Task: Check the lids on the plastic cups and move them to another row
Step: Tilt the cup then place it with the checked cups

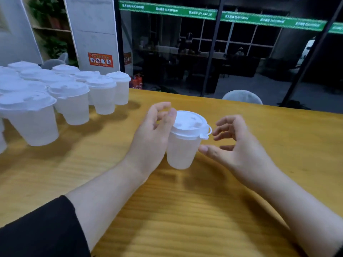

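Cup (181, 151) with lid (189, 123) against left hand (150, 140), fingers loose; right hand (239, 145) apart, fingers curled, empty.

Wooden table (241, 191) — lidded plastic cups (72, 102) clustered far left.

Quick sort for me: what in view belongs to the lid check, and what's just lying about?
Job:
- lidded cup between both hands
- its lid
- left hand, right hand
- group of lidded cups at the far left

Not the job:
- grey chair back beyond the table
- red fire extinguishers
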A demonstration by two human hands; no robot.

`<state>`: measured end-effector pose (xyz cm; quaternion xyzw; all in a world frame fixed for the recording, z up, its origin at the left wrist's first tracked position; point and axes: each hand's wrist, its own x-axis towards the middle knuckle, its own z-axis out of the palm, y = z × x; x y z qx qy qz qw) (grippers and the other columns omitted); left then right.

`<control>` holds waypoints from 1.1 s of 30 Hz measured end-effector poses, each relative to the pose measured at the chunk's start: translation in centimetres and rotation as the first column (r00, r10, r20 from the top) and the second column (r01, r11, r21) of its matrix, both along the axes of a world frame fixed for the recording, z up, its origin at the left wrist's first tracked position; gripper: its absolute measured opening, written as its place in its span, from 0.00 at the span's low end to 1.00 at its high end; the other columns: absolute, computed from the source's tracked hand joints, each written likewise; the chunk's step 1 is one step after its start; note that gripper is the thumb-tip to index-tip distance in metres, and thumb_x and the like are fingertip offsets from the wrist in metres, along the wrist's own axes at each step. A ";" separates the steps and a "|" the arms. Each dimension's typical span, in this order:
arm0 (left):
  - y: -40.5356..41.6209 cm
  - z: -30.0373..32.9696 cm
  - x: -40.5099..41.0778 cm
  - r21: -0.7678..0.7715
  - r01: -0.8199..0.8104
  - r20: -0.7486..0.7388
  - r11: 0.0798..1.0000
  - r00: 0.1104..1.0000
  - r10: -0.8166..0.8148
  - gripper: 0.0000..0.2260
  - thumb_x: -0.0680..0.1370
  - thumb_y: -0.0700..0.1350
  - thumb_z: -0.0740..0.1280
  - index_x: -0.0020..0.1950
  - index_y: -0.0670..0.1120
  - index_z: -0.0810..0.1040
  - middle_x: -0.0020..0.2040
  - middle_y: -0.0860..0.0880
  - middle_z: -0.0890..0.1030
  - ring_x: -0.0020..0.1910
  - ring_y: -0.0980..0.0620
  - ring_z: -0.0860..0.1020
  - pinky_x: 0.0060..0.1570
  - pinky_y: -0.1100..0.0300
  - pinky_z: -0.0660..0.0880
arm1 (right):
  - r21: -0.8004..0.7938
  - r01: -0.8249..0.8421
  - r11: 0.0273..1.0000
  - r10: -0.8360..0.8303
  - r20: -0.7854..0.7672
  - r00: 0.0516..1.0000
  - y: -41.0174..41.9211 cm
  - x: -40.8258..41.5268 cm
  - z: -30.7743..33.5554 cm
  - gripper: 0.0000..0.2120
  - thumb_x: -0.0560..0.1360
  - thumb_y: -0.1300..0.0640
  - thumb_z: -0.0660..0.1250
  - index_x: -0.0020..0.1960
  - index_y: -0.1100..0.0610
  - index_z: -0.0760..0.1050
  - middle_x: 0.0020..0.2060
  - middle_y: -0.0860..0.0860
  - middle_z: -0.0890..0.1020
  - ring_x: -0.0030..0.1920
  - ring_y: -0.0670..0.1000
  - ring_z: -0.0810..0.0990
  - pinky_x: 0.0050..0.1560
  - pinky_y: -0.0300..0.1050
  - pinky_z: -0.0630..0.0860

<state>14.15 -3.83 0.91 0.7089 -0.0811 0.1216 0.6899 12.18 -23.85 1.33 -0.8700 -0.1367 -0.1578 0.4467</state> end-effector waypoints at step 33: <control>0.1 -0.2 -0.2 0.151 0.260 0.080 0.954 0.958 -0.274 0.12 0.81 0.57 0.58 0.54 0.61 0.81 0.57 0.43 0.82 0.59 0.41 0.79 0.65 0.34 0.73 | -0.269 0.044 0.962 0.063 0.376 0.924 0.3 -2.3 2.5 0.08 0.82 0.50 0.65 0.52 0.47 0.82 0.51 0.41 0.80 0.55 0.46 0.79 0.51 0.42 0.75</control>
